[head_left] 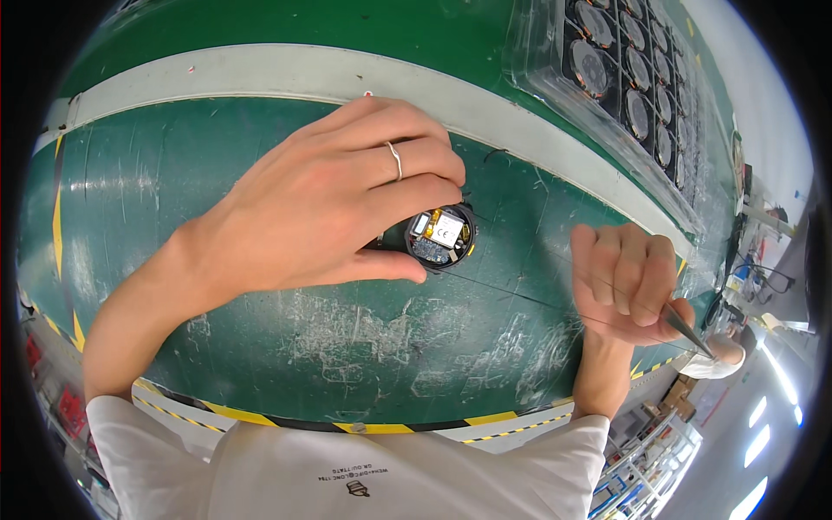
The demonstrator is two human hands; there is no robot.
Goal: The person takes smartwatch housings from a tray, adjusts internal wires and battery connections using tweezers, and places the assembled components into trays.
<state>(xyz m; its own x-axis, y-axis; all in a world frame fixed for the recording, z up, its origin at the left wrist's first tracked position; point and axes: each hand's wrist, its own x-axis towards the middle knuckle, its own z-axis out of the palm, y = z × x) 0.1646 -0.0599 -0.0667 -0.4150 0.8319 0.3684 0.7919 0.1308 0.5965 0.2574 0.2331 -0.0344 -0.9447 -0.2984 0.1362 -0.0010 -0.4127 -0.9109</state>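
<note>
A small round watch body (444,230) lies on the green work surface, its circuit board, white-labelled battery and yellow tape exposed. My left hand (347,186) grips it at its left side between thumb and index finger. Off to the right, my right hand (626,276) is raised and closed around metal tweezers (691,331), whose tips point down to the right. Thin dark thread-like lines (498,288) stretch from beside the watch body toward my right hand. Whether my fingers pinch them I cannot tell.
At the upper right stands a clear plastic tray (542,74) with rows of round dark parts. A pale rail (260,74) runs along the far side of the scratched green surface (390,347). Yellow-and-black tape (373,428) marks the near edge.
</note>
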